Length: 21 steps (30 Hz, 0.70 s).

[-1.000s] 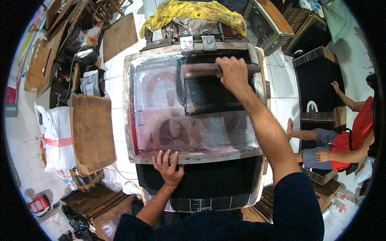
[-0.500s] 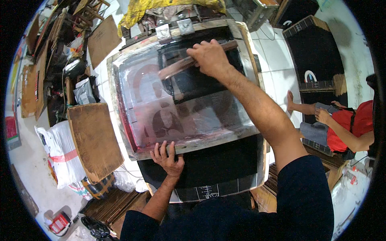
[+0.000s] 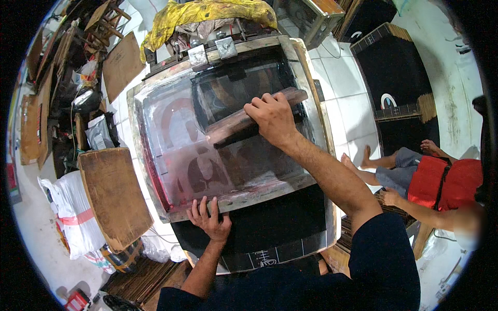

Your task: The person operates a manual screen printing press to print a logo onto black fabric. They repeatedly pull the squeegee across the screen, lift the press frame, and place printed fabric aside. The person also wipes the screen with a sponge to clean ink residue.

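My right hand [image 3: 274, 119] is closed over the wooden handle of a squeegee [image 3: 232, 126], which lies aslant across the mesh of a screen printing frame [image 3: 259, 199]. Dark wet ink [image 3: 233, 85] covers the mesh beyond the squeegee, and its blade edge is hidden under the handle. Reddish shapes show through the left part of the mesh. With fingers spread, my left hand [image 3: 210, 222] rests on the frame's near rim at the left. A black panel [image 3: 280, 223] sticks out from beneath the frame on my side.
Two metal clamps [image 3: 226, 48] sit at the frame's far edge, before a yellow cloth [image 3: 207, 18]. On the left stand a brown board [image 3: 115, 197] and a white sack [image 3: 80, 210]. At right, a person in red [image 3: 433, 181] sits near black panels [image 3: 391, 72].
My right hand has drawn the squeegee toward me over the mesh. My left hand stays on the near rim. The whole view has shifted slightly, and the seated person's arms have moved.
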Motion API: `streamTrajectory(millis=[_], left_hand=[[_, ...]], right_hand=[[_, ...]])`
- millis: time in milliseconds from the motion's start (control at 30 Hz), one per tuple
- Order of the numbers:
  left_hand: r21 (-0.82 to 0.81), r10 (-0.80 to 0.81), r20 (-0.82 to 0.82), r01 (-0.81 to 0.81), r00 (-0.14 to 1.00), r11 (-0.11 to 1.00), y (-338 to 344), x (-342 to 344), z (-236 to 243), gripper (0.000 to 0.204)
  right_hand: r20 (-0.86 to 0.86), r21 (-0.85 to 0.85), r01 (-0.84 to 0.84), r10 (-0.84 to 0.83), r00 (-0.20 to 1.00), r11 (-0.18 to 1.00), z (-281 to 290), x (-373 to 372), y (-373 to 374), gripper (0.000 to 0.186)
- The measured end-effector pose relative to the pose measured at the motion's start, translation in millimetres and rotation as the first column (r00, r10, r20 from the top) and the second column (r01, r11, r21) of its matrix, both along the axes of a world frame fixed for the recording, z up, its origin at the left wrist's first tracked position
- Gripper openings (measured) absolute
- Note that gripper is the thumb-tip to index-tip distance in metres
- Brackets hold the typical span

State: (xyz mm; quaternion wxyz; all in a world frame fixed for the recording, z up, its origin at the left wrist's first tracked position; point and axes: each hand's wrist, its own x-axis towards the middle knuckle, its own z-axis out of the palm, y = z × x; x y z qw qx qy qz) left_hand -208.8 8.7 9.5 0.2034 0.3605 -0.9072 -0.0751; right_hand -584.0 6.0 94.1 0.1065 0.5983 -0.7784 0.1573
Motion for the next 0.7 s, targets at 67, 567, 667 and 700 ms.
streamTrajectory(millis=[67, 567, 667, 700], left_hand=[[0.005, 0.004, 0.015, -0.004, 1.0, 1.0, -0.2, 0.0, -0.3, 0.052], [0.044, 0.011, 0.008, -0.012, 1.0, 0.999, 1.7, 4.3, 1.9, 0.052], [0.077, 0.007, 0.017, -0.008, 1.0, 0.997, -0.6, 4.4, 2.4, 0.056], [0.065, -0.004, 0.003, 0.004, 1.0, 0.998, -0.8, 4.1, 2.8, 0.056]], right_hand=[[0.006, 0.041, -0.011, 0.011, 1.0, 0.999, 1.1, -10.7, -12.9, 0.02], [-0.079, 0.175, 0.069, -0.056, 0.995, 0.982, -10.9, -86.2, -87.5, 0.051], [-0.018, 0.302, 0.118, -0.118, 0.993, 0.946, 5.0, -54.5, -63.4, 0.049], [-0.039, 0.277, 0.111, -0.104, 0.994, 0.955, 8.7, -39.3, -50.9, 0.047]])
